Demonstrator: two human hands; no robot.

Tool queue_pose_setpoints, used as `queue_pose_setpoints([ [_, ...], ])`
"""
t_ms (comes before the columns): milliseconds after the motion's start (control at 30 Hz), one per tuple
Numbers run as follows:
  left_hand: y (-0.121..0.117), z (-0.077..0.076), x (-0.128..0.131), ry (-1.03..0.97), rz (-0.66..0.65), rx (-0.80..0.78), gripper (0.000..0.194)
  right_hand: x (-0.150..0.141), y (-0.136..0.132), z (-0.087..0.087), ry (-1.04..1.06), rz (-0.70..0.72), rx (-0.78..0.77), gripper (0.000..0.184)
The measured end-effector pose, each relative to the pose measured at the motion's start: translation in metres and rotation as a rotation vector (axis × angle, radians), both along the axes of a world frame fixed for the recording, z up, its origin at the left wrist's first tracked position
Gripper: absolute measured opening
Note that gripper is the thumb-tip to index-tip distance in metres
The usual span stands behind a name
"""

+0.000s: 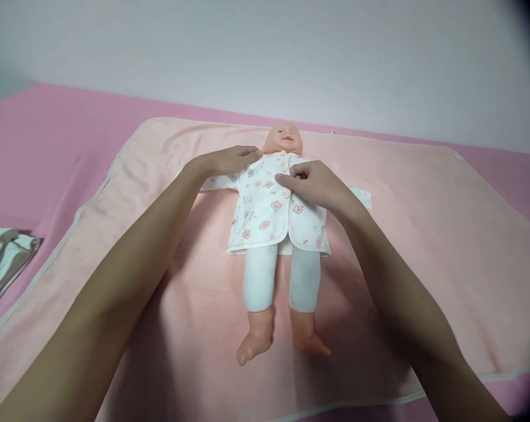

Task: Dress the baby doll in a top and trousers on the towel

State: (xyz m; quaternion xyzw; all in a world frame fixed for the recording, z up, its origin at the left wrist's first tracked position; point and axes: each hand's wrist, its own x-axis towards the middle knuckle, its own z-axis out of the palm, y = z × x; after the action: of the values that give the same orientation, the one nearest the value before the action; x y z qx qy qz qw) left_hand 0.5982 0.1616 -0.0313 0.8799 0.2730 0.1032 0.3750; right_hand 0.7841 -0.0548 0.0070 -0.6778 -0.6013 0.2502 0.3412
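Touching one printed jacket (261, 202) on one doll (283, 142): two hands (233, 160) (316, 183).

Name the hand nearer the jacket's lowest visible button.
Right. The right hand is beside that button; the left hand is farther up, at the shoulder of the doll.

left hand (233, 159): jacket (265, 205) shoulder | right hand (315, 183): jacket front | doll (260, 278): on peach blanket (423, 234)

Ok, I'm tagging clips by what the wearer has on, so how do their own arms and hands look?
The left hand and right hand are ungloved. No sleeve shows on the left forearm or right forearm, and neither wrist bears a watch or bracelet. Rings can't be ruled out, since some fingers are hidden.
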Motion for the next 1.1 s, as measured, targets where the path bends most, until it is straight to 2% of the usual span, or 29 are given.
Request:
queue_pose_setpoints([
  [100,0.003,-0.005,0.002,0.013,0.031,0.015,0.04,0.001,0.005,-0.002,-0.038,0.002,0.064,0.055],
  [200,-0.001,-0.006,-0.003,0.064,0.224,0.128,0.042,-0.001,0.0,-0.005,-0.065,-0.087,0.144,0.045],
  [267,-0.012,-0.004,-0.018,0.026,0.431,0.305,0.043,0.003,-0.021,-0.007,-0.079,-0.148,0.206,0.037],
  [333,-0.033,0.0,-0.046,-0.063,0.558,0.501,0.041,0.013,-0.06,-0.011,-0.117,-0.15,0.249,0.032],
  [367,-0.048,0.002,-0.064,-0.103,0.541,0.574,0.04,0.02,-0.084,-0.015,-0.139,-0.114,0.232,0.031],
  [400,-0.066,0.005,-0.082,-0.122,0.465,0.614,0.038,0.026,-0.11,-0.021,-0.164,-0.084,0.208,0.03],
  [500,-0.13,0.007,-0.124,-0.033,0.102,0.592,0.039,0.04,-0.171,-0.049,-0.197,-0.079,0.136,0.035],
  [567,-0.169,0.001,-0.131,0.065,0.007,0.547,0.041,0.037,-0.187,-0.068,-0.216,-0.054,0.129,0.04],
  [667,-0.202,-0.014,-0.114,0.098,0.082,0.521,0.03,0.017,-0.174,-0.081,-0.236,-0.033,0.176,0.026],
  [767,-0.206,-0.022,-0.097,0.008,0.202,0.47,0.018,0.005,-0.154,-0.074,-0.214,-0.03,0.182,0.011],
  [867,-0.204,-0.015,-0.102,-0.091,0.29,0.379,0.025,0.013,-0.154,-0.063,-0.199,-0.047,0.253,0.016],
  [933,-0.205,-0.009,-0.115,-0.093,0.255,0.39,0.027,0.025,-0.165,-0.06,-0.223,-0.06,0.292,0.019],
  [1033,-0.2,-0.004,-0.132,-0.072,0.094,0.411,0.029,0.046,-0.179,-0.066,-0.324,-0.096,0.257,0.016],
  [1067,-0.194,-0.004,-0.135,-0.084,0.089,0.399,0.03,0.054,-0.179,-0.069,-0.358,-0.129,0.246,0.015],
  [1100,-0.185,-0.004,-0.136,-0.102,0.151,0.392,0.031,0.063,-0.176,-0.073,-0.382,-0.18,0.242,0.013],
])
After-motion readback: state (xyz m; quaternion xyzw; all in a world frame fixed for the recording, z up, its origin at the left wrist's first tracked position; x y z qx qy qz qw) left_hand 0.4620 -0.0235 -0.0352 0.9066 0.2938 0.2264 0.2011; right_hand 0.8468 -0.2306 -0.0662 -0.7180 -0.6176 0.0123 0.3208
